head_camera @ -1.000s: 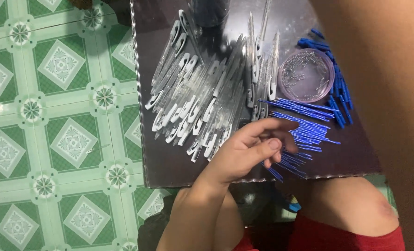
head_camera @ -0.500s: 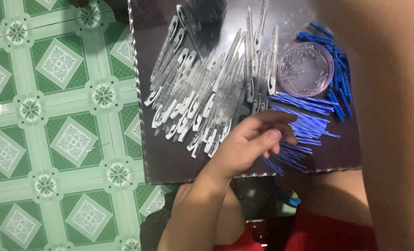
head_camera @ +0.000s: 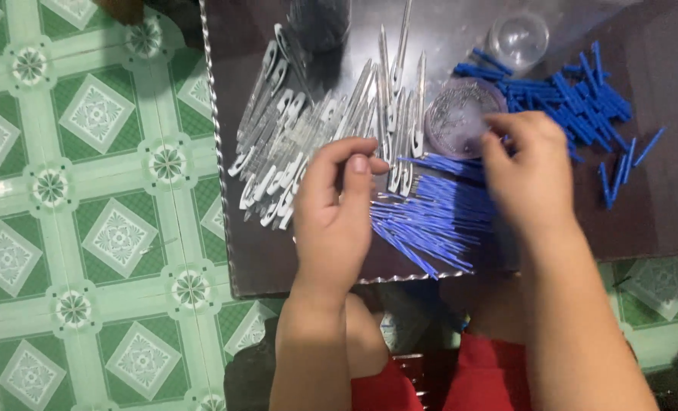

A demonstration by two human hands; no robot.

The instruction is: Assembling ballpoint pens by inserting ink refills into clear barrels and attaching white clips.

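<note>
Two hands at work: my left hand [head_camera: 337,221] pinches near the clear pen barrels [head_camera: 293,152], my right hand's [head_camera: 533,171] curled fingers reach blue refills [head_camera: 430,221] at the tray's [head_camera: 224,228] near edge; joining seems next.

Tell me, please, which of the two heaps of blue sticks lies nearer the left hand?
The heap of long thin blue sticks fanned out between the two hands, just right of the left hand. The other heap of shorter blue sticks lies beyond the right hand.

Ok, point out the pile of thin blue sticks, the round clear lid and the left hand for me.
pile of thin blue sticks [head_camera: 438,217], head view, middle of the fanned bundle.
round clear lid [head_camera: 461,116], head view, centre of its patterned face.
left hand [head_camera: 335,221], head view, back of the hand.
</note>
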